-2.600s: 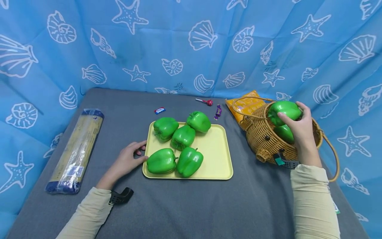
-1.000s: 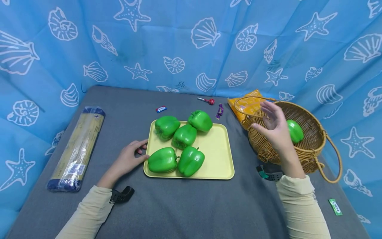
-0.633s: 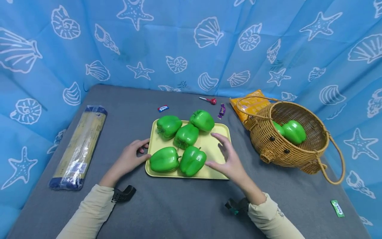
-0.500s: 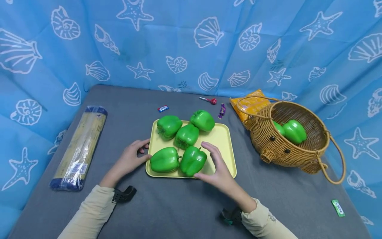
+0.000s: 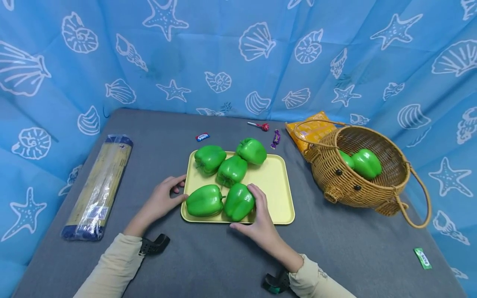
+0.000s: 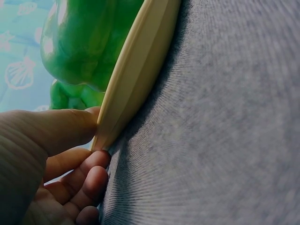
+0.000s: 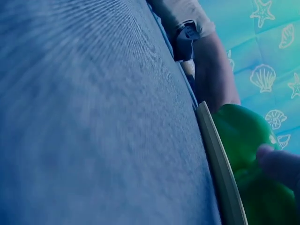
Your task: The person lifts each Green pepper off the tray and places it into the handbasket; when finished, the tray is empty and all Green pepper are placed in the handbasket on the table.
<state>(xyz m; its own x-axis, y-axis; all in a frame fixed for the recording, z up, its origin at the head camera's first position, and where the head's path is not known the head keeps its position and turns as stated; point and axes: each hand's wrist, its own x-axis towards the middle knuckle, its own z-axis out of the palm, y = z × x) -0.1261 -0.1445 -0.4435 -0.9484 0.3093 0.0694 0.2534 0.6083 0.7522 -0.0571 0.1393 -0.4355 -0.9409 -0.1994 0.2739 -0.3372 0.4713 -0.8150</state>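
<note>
Several green bell peppers lie on a pale yellow tray (image 5: 275, 186). My left hand (image 5: 162, 199) grips the tray's left rim; the left wrist view shows the thumb (image 6: 77, 126) against the rim and the other fingers curled beside it. My right hand (image 5: 261, 219) is around the right side of the front-right bell pepper (image 5: 238, 203), fingers at its side and thumb near its front. In the right wrist view the thumb (image 7: 276, 161) overlaps that pepper; firm contact cannot be told. Two more bell peppers (image 5: 367, 164) sit in a wicker basket (image 5: 346, 190) with a pig face.
A long clear-wrapped pack (image 5: 98, 188) lies at the left. Behind the tray are a small blue-and-red sweet (image 5: 203, 137), a lollipop (image 5: 262, 126) and a purple sweet (image 5: 275, 139). An orange packet (image 5: 311, 130) lies behind the basket; a green packet (image 5: 422, 258) lies at the right.
My right hand has let go of a bell pepper in the basket and moved left to the front-right pepper on the tray. My left hand has stayed at the tray's rim.
</note>
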